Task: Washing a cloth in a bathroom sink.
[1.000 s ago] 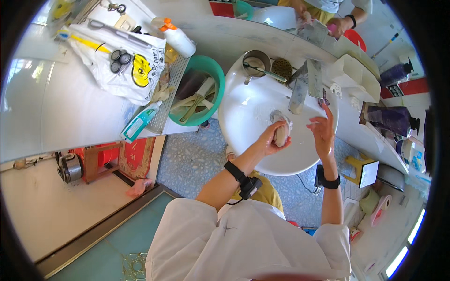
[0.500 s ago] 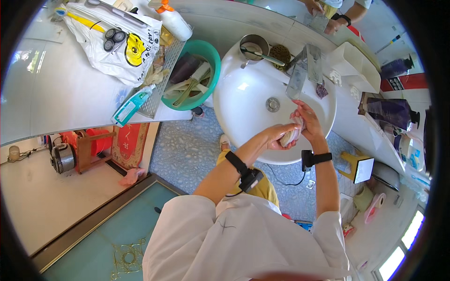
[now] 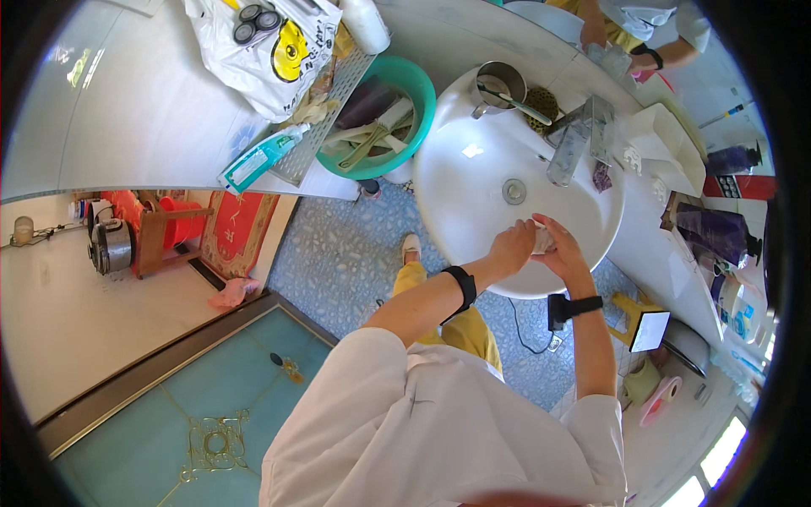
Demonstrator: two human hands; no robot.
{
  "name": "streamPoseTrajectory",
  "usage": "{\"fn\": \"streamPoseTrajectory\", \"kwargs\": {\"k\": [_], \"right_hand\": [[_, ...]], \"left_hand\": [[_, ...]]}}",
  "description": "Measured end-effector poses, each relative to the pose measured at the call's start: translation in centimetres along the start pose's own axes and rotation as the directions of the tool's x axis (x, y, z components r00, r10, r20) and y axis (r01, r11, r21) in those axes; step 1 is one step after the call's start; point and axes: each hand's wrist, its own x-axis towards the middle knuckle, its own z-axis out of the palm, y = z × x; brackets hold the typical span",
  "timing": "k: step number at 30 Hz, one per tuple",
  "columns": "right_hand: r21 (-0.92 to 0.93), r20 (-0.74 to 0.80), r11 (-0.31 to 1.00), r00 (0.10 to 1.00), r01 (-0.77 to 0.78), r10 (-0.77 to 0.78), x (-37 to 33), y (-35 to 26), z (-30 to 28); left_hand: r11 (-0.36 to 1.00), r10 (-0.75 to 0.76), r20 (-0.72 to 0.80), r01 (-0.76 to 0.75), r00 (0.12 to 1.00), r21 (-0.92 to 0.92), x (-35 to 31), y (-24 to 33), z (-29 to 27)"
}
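Note:
Over the near right part of the white washbasin [image 3: 460,198], both hands meet around a whitish, rounded lump [image 3: 543,242]. Its kind cannot be made out, because fingers cover most of it. My left hand [image 3: 511,248] curls against it from the left, the back of the hand upward. On the other side, my right hand [image 3: 563,250] wraps it with fingers bent and the thumb near the bottom. Both hands are closed on it. Beyond them, the metal tap [image 3: 570,152] reaches over the bowl, and the round drain [image 3: 514,191] lies to the left.
A metal mug [image 3: 500,83] with a toothbrush [image 3: 525,106] across it stands on the basin's back rim, beside a brown scrubber [image 3: 541,108]. Left of the basin is a green tub [image 3: 425,114] of utensils. A turquoise tube [image 3: 260,159] lies on the counter.
My view has shifted, so the basin and counter sit further right and higher. My left hand has turned over the whitish lump, which is now more covered; both hands still hold it.

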Motion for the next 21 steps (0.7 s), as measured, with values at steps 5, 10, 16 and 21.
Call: {"fn": "streamPoseTrajectory", "kwargs": {"k": [5,10,16,21], "right_hand": [[-0.28,0.04,0.93,0.971,0.237,-0.236,-2.8,-2.1,-1.4],[-0.854,0.16,0.28,0.734,0.438,-0.66,-8.6,-3.1,5.7],[-0.427,-0.186,0.536,0.509,0.729,-0.841,-7.1,0.8,4.7],[0.265,-0.501,0.829,0.805,0.493,-0.318,-4.7,-0.8,4.6]], "left_hand": [[0.979,0.045,0.124,-0.019,0.991,-0.203,0.6,0.6,-2.0],[-0.315,0.179,0.651,0.67,0.738,-0.672,1.2,0.6,-5.0],[-0.114,-0.365,-0.018,-0.064,0.931,-0.991,3.6,7.1,-4.7],[0.54,-0.196,-0.436,-0.275,0.878,-0.796,1.4,9.1,-6.2]]}}
